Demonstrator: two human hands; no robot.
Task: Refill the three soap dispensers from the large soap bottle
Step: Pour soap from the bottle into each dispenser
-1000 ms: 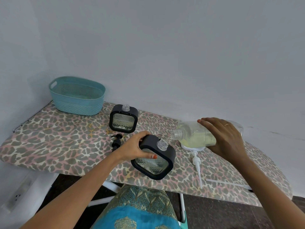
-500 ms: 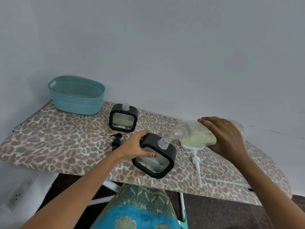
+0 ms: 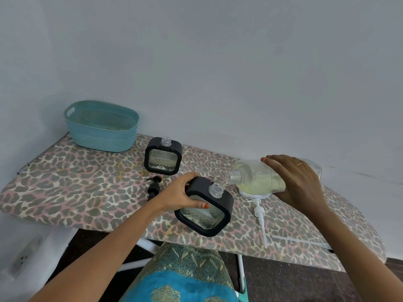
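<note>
Pale yellow soap fills the lower side of the large soap bottle [image 3: 259,179], which lies tipped nearly level in the air, its open clear neck pointing left and just above the neck of a black-framed dispenser [image 3: 206,207]. The right hand [image 3: 298,182] is wrapped over the bottle's body, gripping it from above. The left hand [image 3: 183,194] clasps the dispenser's top left corner, thumb across its glass front, and holds it tilted over the near edge of the leopard-print board [image 3: 76,192]. A second dispenser [image 3: 163,156] stands upright farther back, uncapped. A black pump head [image 3: 153,186] lies between the two, by the left wrist. A white pump [image 3: 259,216] with its long tube lies on the cover below the bottle. A teal basket [image 3: 101,127] sits at the far left corner.
</note>
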